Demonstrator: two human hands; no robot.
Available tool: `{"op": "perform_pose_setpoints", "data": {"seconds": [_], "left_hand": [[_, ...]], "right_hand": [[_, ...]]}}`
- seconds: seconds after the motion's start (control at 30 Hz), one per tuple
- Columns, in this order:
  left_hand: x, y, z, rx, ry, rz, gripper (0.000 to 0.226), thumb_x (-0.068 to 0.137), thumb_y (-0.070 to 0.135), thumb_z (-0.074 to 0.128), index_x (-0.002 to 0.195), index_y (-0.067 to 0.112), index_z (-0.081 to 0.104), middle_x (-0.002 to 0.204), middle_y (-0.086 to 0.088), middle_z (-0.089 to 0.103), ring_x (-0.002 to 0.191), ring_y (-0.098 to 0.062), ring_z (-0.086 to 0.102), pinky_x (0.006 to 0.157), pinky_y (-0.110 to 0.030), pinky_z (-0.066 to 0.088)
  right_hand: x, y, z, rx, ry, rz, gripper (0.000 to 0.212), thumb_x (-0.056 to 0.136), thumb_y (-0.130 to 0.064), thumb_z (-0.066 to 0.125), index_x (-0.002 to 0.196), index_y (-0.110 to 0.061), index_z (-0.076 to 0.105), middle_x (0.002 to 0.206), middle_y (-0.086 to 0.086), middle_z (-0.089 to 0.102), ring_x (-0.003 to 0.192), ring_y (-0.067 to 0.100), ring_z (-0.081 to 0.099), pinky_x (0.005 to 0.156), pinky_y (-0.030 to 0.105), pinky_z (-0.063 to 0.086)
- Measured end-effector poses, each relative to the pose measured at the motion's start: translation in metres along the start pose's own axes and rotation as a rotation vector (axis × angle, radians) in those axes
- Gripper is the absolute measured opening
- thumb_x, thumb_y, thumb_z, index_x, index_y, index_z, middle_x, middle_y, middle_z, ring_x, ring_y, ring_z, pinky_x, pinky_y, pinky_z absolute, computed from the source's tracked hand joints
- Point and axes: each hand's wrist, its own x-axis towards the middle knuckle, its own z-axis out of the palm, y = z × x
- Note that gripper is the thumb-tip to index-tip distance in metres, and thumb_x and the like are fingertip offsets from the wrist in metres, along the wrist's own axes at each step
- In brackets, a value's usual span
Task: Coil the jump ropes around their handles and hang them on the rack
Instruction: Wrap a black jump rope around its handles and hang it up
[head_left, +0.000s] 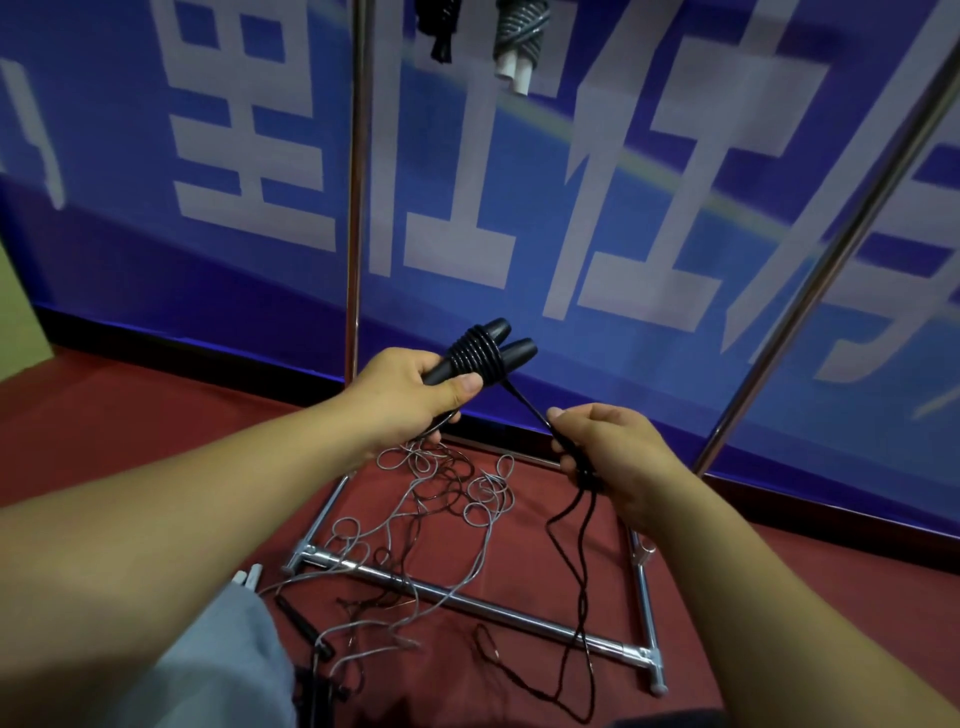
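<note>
Two bare forearms reach forward from the camera. The left hand (410, 387) grips a pair of black handles (480, 351) side by side, several turns of rope already wound round them. The right hand (608, 452) pinches the black rope (524, 408) just beside the handles, keeping it taut for winding. Below the handles, loose ropes (415, 525) tangle over the rack (467, 603) base on the floor.

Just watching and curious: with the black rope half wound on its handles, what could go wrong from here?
The black cord trails loose to the floor from the right hand; it might catch on the rack's base bar it lies across.

The grey rope lies tangled nearby and could snag.

If the left hand relaxes, the coils may loosen.
</note>
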Motion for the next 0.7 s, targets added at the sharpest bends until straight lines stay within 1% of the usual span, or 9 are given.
{"op": "perform_pose_setpoints", "data": {"seconds": [0.07, 0.17, 0.27, 0.33, 0.43, 0.5, 0.6, 0.7], "left_hand": [[0.001, 0.000, 0.000, 0.021, 0.011, -0.006, 0.018, 0.090, 0.038, 0.073, 0.084, 0.021, 0.071, 0.068, 0.000, 0.071, 0.057, -0.015, 0.063, 0.063, -0.031, 0.053], [0.002, -0.001, -0.002, 0.060, 0.033, -0.005, 0.020, 0.090, 0.038, 0.072, 0.085, 0.019, 0.071, 0.070, -0.002, 0.071, 0.054, -0.013, 0.062, 0.061, -0.029, 0.052], [0.005, -0.004, -0.005, 0.092, 0.045, -0.001, 0.020, 0.089, 0.038, 0.073, 0.079, 0.021, 0.069, 0.062, 0.003, 0.068, 0.051, -0.011, 0.061, 0.058, -0.027, 0.050], [0.007, -0.006, -0.006, 0.130, 0.047, 0.007, 0.023, 0.089, 0.038, 0.073, 0.074, 0.023, 0.067, 0.055, 0.006, 0.064, 0.049, -0.011, 0.059, 0.055, -0.026, 0.046], [0.011, -0.009, -0.008, 0.173, 0.067, -0.001, 0.026, 0.089, 0.038, 0.073, 0.072, 0.021, 0.065, 0.047, 0.010, 0.058, 0.048, -0.011, 0.059, 0.056, -0.027, 0.047], [0.014, -0.012, -0.010, 0.190, 0.092, -0.009, 0.027, 0.089, 0.038, 0.074, 0.072, 0.019, 0.065, 0.046, 0.011, 0.056, 0.049, -0.011, 0.059, 0.061, -0.030, 0.050], [0.018, -0.016, -0.012, 0.222, 0.108, -0.019, 0.027, 0.089, 0.039, 0.074, 0.073, 0.018, 0.065, 0.054, 0.008, 0.061, 0.051, -0.013, 0.061, 0.062, -0.030, 0.049], [0.020, -0.018, -0.013, 0.260, 0.107, -0.032, 0.027, 0.089, 0.041, 0.073, 0.075, 0.018, 0.067, 0.057, 0.006, 0.063, 0.052, -0.014, 0.062, 0.061, -0.028, 0.048]], "right_hand": [[0.001, 0.000, 0.001, -0.020, -0.005, 0.019, 0.017, 0.095, -0.025, 0.068, 0.086, -0.011, 0.065, 0.062, 0.000, 0.062, 0.049, 0.010, 0.050, 0.053, 0.026, 0.045], [0.000, 0.000, 0.001, -0.072, -0.031, 0.054, 0.024, 0.096, -0.032, 0.066, 0.083, -0.012, 0.060, 0.056, -0.002, 0.057, 0.043, 0.008, 0.043, 0.044, 0.023, 0.037], [-0.001, 0.000, 0.001, -0.100, -0.028, 0.070, 0.032, 0.096, -0.036, 0.066, 0.080, -0.010, 0.058, 0.046, -0.005, 0.051, 0.036, 0.006, 0.035, 0.037, 0.019, 0.028], [-0.001, 0.000, 0.000, -0.117, -0.024, 0.062, 0.034, 0.096, -0.038, 0.065, 0.078, -0.010, 0.057, 0.045, -0.005, 0.051, 0.035, 0.006, 0.033, 0.036, 0.018, 0.026], [0.000, 0.003, 0.001, -0.124, -0.034, 0.011, 0.034, 0.095, -0.040, 0.066, 0.079, -0.010, 0.060, 0.055, -0.001, 0.056, 0.042, 0.008, 0.039, 0.042, 0.022, 0.033], [0.000, 0.003, 0.001, -0.143, -0.061, -0.035, 0.034, 0.091, -0.040, 0.071, 0.079, -0.010, 0.063, 0.059, 0.000, 0.057, 0.047, 0.010, 0.042, 0.048, 0.025, 0.038], [0.000, 0.005, 0.003, -0.185, -0.105, -0.064, 0.025, 0.086, -0.034, 0.078, 0.077, -0.013, 0.068, 0.059, -0.002, 0.059, 0.051, 0.012, 0.046, 0.050, 0.025, 0.041], [0.001, 0.005, 0.007, -0.232, -0.079, -0.071, 0.021, 0.090, -0.029, 0.075, 0.076, -0.015, 0.068, 0.055, -0.004, 0.057, 0.052, 0.012, 0.047, 0.052, 0.027, 0.041]]}}
